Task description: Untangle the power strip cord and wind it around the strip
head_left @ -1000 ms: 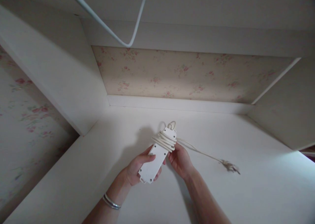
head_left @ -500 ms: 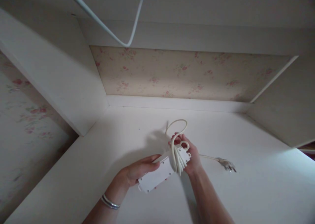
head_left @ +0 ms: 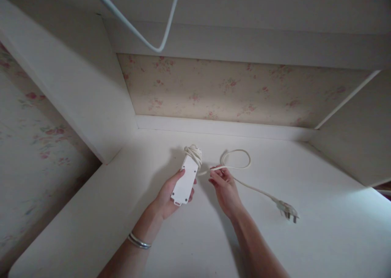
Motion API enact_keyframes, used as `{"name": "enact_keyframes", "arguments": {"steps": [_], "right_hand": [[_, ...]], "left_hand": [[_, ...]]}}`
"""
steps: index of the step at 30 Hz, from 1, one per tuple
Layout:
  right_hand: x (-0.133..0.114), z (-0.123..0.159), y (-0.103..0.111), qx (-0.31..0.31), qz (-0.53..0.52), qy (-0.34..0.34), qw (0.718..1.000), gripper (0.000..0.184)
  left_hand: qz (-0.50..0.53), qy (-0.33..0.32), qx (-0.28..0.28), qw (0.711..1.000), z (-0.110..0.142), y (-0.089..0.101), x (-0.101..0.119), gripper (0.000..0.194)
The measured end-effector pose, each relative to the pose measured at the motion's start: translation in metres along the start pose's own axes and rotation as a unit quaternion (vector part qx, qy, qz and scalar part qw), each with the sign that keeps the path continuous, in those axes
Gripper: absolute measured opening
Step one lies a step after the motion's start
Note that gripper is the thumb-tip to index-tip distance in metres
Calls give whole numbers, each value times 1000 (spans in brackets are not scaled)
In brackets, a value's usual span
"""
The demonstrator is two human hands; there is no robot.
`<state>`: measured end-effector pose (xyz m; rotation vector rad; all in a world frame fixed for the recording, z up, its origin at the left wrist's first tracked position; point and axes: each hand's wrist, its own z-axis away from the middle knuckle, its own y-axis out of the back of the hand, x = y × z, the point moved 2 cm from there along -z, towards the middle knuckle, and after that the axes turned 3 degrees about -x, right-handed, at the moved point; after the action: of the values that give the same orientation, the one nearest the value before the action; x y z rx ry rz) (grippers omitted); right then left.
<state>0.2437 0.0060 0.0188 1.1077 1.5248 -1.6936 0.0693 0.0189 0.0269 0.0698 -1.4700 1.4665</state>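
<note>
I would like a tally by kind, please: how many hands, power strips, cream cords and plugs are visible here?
Hands: 2 (left hand, right hand)
Power strip: 1
Cream cord: 1
Plug: 1
Total: 5

The far side of the strip point(head_left: 185, 184) is turned away, with the left hand's point(head_left: 168, 194) palm and parts of its fingers hidden behind it, as are the stretches of cord point(head_left: 256, 189) wrapped round its back. The right hand's point(head_left: 226, 190) fingers cover a short piece of cord, and the plug point(head_left: 286, 209) is blurred. The top edge cuts off the rod point(head_left: 131, 27), the bottom edge both forearms and the table point(head_left: 189, 249), and the right edge a reddish thing point(head_left: 385, 186) too small to identify.
</note>
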Motion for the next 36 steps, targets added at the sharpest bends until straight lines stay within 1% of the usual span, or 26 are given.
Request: {"name": "enact_keyframes", "arguments": {"steps": [2, 5, 8, 10, 11, 12, 16, 18, 20, 23, 25, 28, 32, 34, 36], "right_hand": [[7, 2, -5, -4, -7, -34, 999, 19], [11, 4, -11, -23, -42, -84, 995, 22], [13, 5, -17, -85, -51, -127, 987, 26], [15, 6, -19, -124, -51, -140, 981, 25], [16, 6, -18, -130, -53, -140, 980, 24], [17, 5, -17, -124, -57, -138, 981, 21], [12, 1, -9, -57, -76, -108, 990, 14], [5, -2, -4, -45, -87, -92, 991, 13], [-3, -5, 2, -31, -113, -76, 990, 14], [-12, -10, 14, 32, -174, -53, 983, 14], [-15, -11, 20, 58, -201, -41, 977, 14], [-14, -11, 23, 47, -205, -34, 977, 17], [-9, -10, 19, 43, -183, -37, 982, 21], [-8, -10, 16, 29, -169, -53, 984, 21], [-8, -9, 12, 1, -172, -81, 982, 19]], "left_hand": [[12, -6, -37, 999, 1, 0, 1, 39], [14, 10, -77, 997, 1, 1, -2, 43], [3, 21, -114, 993, 1, 1, -6, 44], [-3, 30, -133, 991, 1, 2, -9, 43], [-7, 37, -139, 990, 1, 2, -11, 43], [-11, 45, -146, 988, 1, 2, -12, 44], [-45, 60, -187, 979, 6, 2, -13, 42], [-69, 62, -199, 976, 9, 2, -13, 41], [-97, 63, -194, 974, 11, 2, -12, 42], [-123, 68, -162, 977, 12, 2, -12, 46], [-125, 66, -143, 980, 12, 2, -11, 46], [-108, 47, -143, 983, 10, 1, -10, 43], [-69, 30, -173, 982, 8, 2, -10, 39], [-62, 30, -192, 979, 9, 3, -11, 39], [-71, 37, -209, 975, 11, 4, -12, 41]]}}
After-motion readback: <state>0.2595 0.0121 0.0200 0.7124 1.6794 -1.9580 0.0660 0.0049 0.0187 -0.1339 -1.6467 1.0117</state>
